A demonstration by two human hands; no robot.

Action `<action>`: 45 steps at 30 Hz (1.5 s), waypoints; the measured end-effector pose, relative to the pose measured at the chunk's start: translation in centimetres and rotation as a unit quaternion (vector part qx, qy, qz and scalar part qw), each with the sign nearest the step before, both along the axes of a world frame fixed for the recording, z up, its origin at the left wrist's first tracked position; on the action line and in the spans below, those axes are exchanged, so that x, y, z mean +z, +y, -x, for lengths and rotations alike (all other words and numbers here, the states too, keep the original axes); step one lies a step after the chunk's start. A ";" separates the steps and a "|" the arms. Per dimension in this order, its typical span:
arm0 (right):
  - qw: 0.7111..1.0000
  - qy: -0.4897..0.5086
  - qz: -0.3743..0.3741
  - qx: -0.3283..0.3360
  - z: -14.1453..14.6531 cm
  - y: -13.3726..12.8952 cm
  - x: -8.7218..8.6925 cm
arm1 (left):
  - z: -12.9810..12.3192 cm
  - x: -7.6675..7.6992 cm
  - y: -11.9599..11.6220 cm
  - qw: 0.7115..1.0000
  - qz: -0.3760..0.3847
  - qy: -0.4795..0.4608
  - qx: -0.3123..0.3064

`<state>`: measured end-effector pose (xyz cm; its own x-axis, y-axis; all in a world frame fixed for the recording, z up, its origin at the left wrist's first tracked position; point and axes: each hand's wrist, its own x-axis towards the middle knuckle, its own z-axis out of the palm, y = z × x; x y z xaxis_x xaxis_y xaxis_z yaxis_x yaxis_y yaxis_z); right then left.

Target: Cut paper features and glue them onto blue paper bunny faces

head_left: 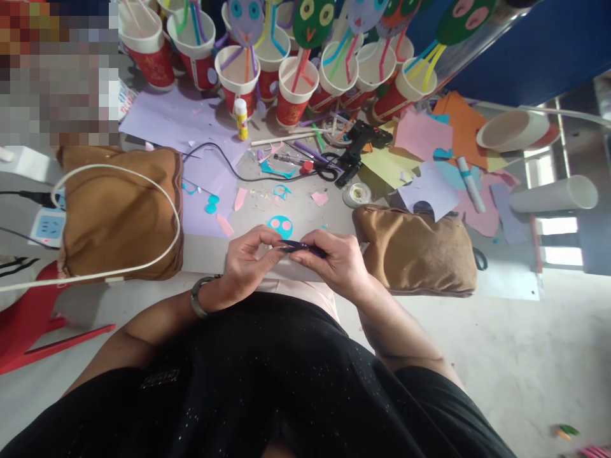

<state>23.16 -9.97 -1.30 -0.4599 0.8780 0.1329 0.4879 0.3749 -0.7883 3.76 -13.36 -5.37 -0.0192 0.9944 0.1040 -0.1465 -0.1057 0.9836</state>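
Observation:
Both my hands meet at the table's near edge, around a thin dark object [301, 247], perhaps small scissors or tweezers; its shape is partly hidden by my fingers. My left hand [252, 261] pinches its left end between thumb and fingertips. The right end is held in the closed fingers of my right hand [337, 261]. Just beyond them lies a blue paper piece with two pink circles [280, 226]. Pink scraps [224, 224] and small blue circles [211, 204] lie to the left of it, and a round clear tape roll [357, 194] is at the right.
Brown cushions [121, 216] [415, 251] flank my hands. Red and white cups [293, 95] holding straws and paper faces line the back. A black glue gun [360, 149], its cable, a glue stick [241, 119], a marker [470, 184] and coloured paper [424, 137] cover the middle and right.

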 end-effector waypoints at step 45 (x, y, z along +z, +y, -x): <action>0.999 0.027 0.001 -0.030 0.8 -0.4 -0.4 | -0.1 -0.1 -0.1 1.000 0.003 -0.020 0.017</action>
